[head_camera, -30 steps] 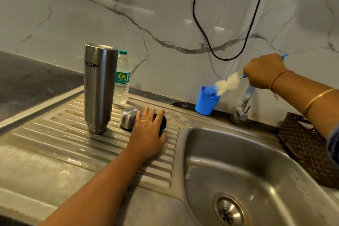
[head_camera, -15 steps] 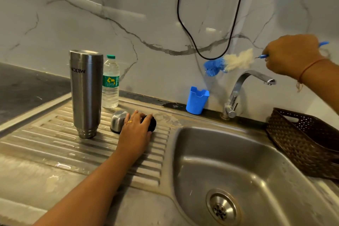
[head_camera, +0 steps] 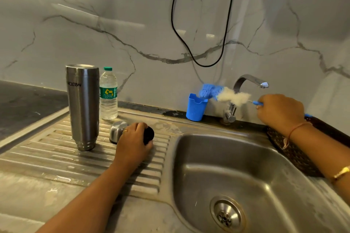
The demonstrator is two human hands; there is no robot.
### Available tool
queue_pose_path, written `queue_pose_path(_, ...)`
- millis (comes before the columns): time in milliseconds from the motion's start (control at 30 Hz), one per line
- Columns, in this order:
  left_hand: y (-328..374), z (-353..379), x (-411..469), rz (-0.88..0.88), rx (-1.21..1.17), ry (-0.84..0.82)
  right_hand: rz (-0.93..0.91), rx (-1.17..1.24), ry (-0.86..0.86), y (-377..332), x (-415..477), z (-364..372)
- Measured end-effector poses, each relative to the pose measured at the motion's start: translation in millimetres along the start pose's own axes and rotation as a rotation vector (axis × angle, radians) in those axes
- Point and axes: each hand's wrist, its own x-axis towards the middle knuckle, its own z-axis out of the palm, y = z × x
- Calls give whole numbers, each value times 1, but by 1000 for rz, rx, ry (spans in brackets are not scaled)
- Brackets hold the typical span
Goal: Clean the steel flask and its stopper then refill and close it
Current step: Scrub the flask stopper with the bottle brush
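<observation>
The steel flask stands upside down on the ribbed drainboard. To its right lies its steel cap, and beside that the black stopper. My left hand curls over the stopper and grips it. My right hand holds the blue handle of a bottle brush, whose blue and white bristles point left, just above a blue cup.
A plastic water bottle stands behind the flask. The tap curves over the steel sink. A dark woven basket sits at the sink's right edge. A black cable hangs on the marble wall.
My right hand has lowered the brush from above the tap down toward the blue cup. My left hand's fingers have curled around the stopper.
</observation>
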Motion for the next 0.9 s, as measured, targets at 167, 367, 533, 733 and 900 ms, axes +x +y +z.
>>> queue_pose_path(167, 19, -2, -6, -219, -467, 69, 4, 277, -219, 14, -44, 17)
queue_pose_path(367, 54, 9, 0, -692, -1454, -164, 17, 616, -312, 24, -98, 30)
queue_pose_path(533, 97, 31, 4, -870, -1772, -289, -1, 713, -277, 30, -121, 35)
queue_pose_path(733, 147, 57, 1, -909, -1909, -518, -6, 684, -283, 39, -137, 46)
queue_pose_path(900, 135, 70, 0, -951, -1825, -612, 20, 688, -329, 48, -159, 61)
